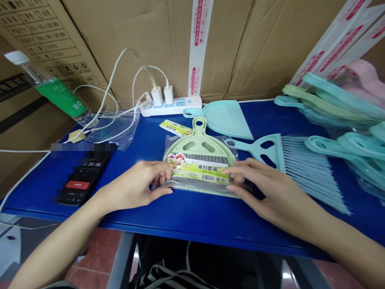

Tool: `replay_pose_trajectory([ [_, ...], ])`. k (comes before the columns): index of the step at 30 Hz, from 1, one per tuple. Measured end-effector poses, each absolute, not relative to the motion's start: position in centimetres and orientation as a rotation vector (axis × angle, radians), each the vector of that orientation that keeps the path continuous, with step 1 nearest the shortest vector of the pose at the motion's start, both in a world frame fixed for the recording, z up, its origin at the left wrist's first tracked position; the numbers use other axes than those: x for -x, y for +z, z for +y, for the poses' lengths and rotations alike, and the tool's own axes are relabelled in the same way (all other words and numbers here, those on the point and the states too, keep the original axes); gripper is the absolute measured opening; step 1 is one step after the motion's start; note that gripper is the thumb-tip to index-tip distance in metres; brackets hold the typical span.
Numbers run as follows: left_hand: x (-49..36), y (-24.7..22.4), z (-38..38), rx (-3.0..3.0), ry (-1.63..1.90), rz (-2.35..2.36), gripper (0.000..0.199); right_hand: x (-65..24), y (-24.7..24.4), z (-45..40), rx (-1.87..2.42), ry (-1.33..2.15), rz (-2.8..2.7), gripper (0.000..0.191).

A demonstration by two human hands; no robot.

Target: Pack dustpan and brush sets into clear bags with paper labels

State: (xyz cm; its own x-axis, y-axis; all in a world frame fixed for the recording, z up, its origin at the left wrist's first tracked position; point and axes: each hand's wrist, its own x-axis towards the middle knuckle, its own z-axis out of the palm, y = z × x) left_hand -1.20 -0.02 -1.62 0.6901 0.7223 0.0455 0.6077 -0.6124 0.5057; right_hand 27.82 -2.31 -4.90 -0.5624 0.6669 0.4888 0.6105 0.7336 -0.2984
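A light green dustpan and brush set [202, 148] lies in a clear plastic bag on the blue table, its handle pointing away from me. A printed label card [210, 170] with mushrooms and a barcode lies across the dark bristles. My left hand [144, 182] is closed at the bag's lower left edge, fingers curled in and thumb beside them. At the lower right edge, my right hand [264, 188] grips the bag between thumb and fingers. Just behind the set lies another label card [176, 127], partly covered by the bag.
Behind stand a pale blue dustpan [228, 118] and a white power strip [171, 106] with chargers. A blue brush [279, 156] lies right, beside stacked bagged sets [339, 102]. Left are a phone [81, 180], a tilted bottle [57, 94] and loose white cables. Cardboard boxes [150, 24] wall the back.
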Motion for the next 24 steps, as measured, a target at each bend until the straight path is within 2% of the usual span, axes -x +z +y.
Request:
replay_pose_trajectory([
  [6, 1.1, -1.3, 0.1, -2.503, 0.3, 0.992, 0.02, -28.2, -4.8, -2.4, 0.906, 0.173, -2.398, 0.008],
  [11, 0.8, -1.5, 0.1, -2.573, 0.348, 1.039, 0.025, -27.7, -4.9, -2.4, 0.941, 0.129, -2.323, 0.018],
  [24, -0.1, -2.5, 0.4, -2.562, 0.478, 1.11, 0.033, -26.9, -5.0, -2.3, 0.972, 0.08, -2.261, 0.022],
])
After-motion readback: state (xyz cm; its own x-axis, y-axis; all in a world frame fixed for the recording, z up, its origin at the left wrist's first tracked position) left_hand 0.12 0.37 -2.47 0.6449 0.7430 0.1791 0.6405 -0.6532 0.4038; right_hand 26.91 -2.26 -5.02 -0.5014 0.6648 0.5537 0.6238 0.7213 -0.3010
